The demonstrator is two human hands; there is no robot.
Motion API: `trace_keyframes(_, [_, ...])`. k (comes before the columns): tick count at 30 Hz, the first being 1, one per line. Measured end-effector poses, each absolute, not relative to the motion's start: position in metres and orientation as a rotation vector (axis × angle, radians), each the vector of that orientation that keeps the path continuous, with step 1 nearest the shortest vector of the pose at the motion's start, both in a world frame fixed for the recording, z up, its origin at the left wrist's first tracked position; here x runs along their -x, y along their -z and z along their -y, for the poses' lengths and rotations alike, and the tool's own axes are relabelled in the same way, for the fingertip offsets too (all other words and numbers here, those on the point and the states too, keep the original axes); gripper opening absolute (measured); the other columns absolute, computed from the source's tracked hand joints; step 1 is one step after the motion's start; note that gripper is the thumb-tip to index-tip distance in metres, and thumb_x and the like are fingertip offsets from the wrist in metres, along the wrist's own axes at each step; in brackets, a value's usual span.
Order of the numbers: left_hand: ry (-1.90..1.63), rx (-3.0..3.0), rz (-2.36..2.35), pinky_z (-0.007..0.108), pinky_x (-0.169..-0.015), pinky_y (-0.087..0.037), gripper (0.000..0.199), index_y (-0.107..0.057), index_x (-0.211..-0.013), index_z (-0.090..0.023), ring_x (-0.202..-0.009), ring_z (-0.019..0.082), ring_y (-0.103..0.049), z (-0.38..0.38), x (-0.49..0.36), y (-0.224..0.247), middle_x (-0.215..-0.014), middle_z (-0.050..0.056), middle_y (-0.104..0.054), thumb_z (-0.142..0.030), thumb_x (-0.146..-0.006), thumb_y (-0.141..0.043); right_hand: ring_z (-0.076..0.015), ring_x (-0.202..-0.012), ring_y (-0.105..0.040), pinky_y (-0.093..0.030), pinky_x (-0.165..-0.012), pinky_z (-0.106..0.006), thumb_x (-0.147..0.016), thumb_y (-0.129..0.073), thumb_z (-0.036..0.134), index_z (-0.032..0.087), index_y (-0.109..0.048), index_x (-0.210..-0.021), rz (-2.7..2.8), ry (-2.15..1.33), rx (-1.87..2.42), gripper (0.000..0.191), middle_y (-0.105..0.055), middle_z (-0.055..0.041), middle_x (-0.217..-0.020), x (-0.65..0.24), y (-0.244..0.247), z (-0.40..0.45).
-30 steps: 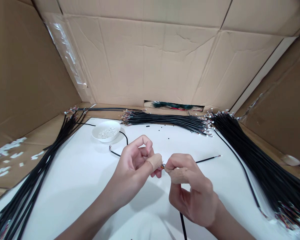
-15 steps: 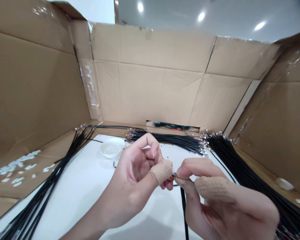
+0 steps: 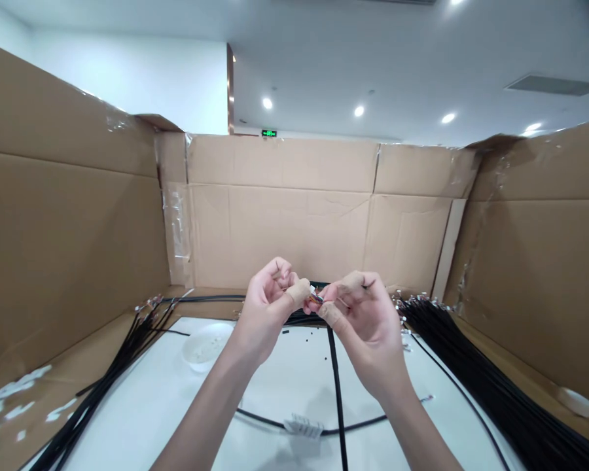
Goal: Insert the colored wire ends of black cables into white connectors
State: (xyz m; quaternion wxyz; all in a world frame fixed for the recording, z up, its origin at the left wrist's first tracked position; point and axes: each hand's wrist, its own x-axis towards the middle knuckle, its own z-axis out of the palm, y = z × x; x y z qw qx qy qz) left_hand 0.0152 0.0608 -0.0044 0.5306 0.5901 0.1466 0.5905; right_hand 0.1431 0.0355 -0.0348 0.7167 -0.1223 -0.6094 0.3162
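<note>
In front of the back cardboard wall, both hands are raised and close together. My left hand (image 3: 269,307), thumb wrapped in tan tape, is closed in a pinch on a small white connector (image 3: 313,290). Thin coloured wires (image 3: 317,298) run from it to the fingertips of my right hand (image 3: 366,327), also taped and closed on them. A black cable (image 3: 338,392) hangs below the hands towards the front edge. Fingers partly hide the connector and the wire ends.
A white bowl (image 3: 207,347) with small pale pieces stands left on the white table (image 3: 294,366). Black cable bundles lie left (image 3: 122,366) and right (image 3: 491,373). Another black cable (image 3: 262,417) with a white label (image 3: 303,426) crosses the front. Cardboard walls (image 3: 279,229) enclose the table.
The view has tilted up. Both hands now appear farther off, and the right hand has turned so its palm shows. A white connector has come into sight between the fingers.
</note>
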Motion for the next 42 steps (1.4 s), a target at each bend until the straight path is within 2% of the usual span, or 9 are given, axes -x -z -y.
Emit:
trace_keyframes(9, [-1.428,-1.549,-0.329,0.019,-0.06,-0.051,0.034,-0.04,-0.075,-0.021,-0.058,0.008,-0.06,-0.078,-0.015,0.017,-0.062,-0.008,-0.056,-0.017,-0.083,-0.073,-0.0087,-0.084,-0.064,-0.056,-0.079,-0.023,-0.096,-0.056,0.01,0.024,-0.047,-0.092,1.35,-0.661,0.373,0.016,-0.056,0.0028,-0.089,-0.145,0.043,-0.043])
trace_keyframes(17, [-1.473,-1.635,-0.337,0.019,-0.062,-0.051,0.028,-0.041,-0.075,-0.021,-0.061,0.008,-0.059,-0.075,-0.018,0.016,-0.065,-0.008,-0.052,-0.013,-0.088,-0.065,-0.006,-0.084,-0.062,-0.056,-0.078,-0.017,-0.091,-0.053,0.0,0.028,-0.046,-0.098,1.319,-0.43,0.446,0.03,-0.055,0.0036,-0.092,-0.142,0.047,-0.038])
trace_keyframes(20, [-1.493,-1.658,-0.328,0.017,-0.062,-0.051,0.028,-0.041,-0.074,-0.02,-0.061,0.007,-0.059,-0.074,-0.019,0.016,-0.065,-0.008,-0.051,-0.01,-0.087,-0.063,-0.0072,-0.083,-0.062,-0.058,-0.077,-0.018,-0.088,-0.055,0.0,0.028,-0.045,-0.098,1.331,-0.331,0.475,0.031,-0.055,0.0028,-0.091,-0.143,0.047,-0.037])
trace_keyframes(27, [-1.495,-1.675,-0.334,0.017,-0.062,-0.051,0.029,-0.042,-0.073,-0.021,-0.063,0.007,-0.059,-0.065,-0.018,0.013,-0.063,-0.008,-0.049,-0.006,-0.087,-0.062,-0.0103,-0.093,-0.064,-0.061,-0.083,-0.022,-0.086,-0.053,-0.003,0.026,-0.045,-0.106,1.362,-0.107,0.53,0.037,-0.054,0.0001,-0.096,-0.142,0.047,-0.032])
trace_keyframes(35, [-1.478,-1.662,-0.368,0.026,-0.063,-0.051,0.031,-0.04,-0.073,-0.023,-0.067,0.014,-0.06,-0.061,-0.018,0.014,-0.062,-0.006,-0.047,-0.013,-0.086,-0.067,-0.0109,-0.096,-0.065,-0.06,-0.084,-0.024,-0.083,-0.054,-0.008,0.027,-0.047,-0.108,1.355,-0.027,0.543,0.044,-0.056,0.0009,-0.098,-0.143,0.049,-0.03])
trace_keyframes(42, [-1.485,-1.603,-0.345,0.018,-0.056,-0.043,0.034,-0.039,-0.072,-0.022,-0.058,0.009,-0.049,-0.059,-0.016,0.013,-0.063,-0.006,-0.044,-0.014,-0.084,-0.07,-0.0122,-0.092,-0.067,-0.064,-0.083,-0.027,-0.079,-0.055,-0.012,0.026,-0.05,-0.107,1.298,0.036,0.448,0.047,-0.055,0.0007,-0.095,-0.14,0.045,-0.029])
